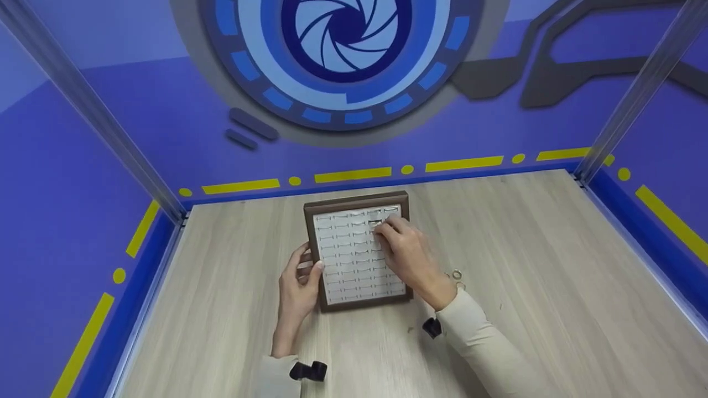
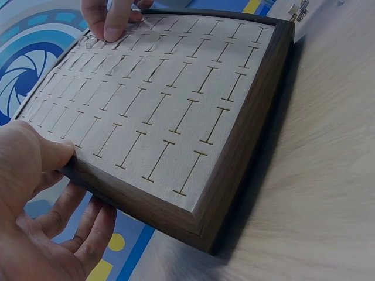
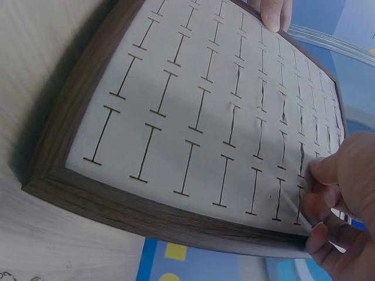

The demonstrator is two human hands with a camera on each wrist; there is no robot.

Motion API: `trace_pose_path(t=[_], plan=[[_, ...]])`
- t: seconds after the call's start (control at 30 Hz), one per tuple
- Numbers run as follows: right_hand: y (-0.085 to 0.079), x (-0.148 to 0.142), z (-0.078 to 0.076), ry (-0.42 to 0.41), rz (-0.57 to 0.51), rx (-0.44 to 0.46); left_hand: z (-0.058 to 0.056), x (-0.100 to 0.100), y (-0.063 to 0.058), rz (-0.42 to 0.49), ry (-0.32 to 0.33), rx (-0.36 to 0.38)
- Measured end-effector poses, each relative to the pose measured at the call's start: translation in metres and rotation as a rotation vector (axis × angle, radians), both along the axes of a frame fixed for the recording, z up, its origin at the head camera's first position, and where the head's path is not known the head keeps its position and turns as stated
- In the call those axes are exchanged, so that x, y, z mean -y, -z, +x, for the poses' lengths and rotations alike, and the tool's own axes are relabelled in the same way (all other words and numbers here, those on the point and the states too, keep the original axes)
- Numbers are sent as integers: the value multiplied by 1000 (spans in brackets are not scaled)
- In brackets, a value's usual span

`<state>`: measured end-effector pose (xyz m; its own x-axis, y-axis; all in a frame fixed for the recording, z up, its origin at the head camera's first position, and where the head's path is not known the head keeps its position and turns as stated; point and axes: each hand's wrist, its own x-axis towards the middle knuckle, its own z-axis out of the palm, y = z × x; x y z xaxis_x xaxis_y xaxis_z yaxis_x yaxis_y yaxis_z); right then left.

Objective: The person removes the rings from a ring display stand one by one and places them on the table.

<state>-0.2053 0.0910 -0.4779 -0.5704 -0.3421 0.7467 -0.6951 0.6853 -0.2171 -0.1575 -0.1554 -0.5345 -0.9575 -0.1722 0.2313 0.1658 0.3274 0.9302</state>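
Observation:
A ring display tray (image 1: 362,205) with a brown wood-look frame and a pale slotted pad (image 2: 170,76) stands tilted up from the table. My left hand (image 1: 298,290) grips its left edge, the thumb on the front face and the fingers around the back. At the upper right slots, my right hand (image 1: 406,249) has its thumb and fingers pinched together against the pad. A small shiny bit shows at its fingertips, seemingly a ring, mostly hidden by them. Near those fingers a ring (image 2: 89,41) sits in the pad. Most visible slots hold nothing.
Several loose rings (image 1: 457,273) lie on the wood-grain table (image 1: 525,249) to the right of the tray, partly behind the right wrist. A tiny brownish piece (image 1: 410,330) lies nearer the front. Blue printed panels (image 1: 354,157) close in the back and sides.

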Motion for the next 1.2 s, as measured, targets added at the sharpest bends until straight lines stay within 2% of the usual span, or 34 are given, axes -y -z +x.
trace_pose_path(t=[0.33,0.63,0.9,1.2], plan=[[-2,-2,4,-20,21,33,2,0,-1,-17,-1,-3],[-4,-4,6,5,73,41,1,0,-1,-13,5,3],[-11,-10,11,-60,39,87,1,0,-2,-17,4,3],[-10,-15,18,-85,55,121,2,1,-3,-3,11,-27]])
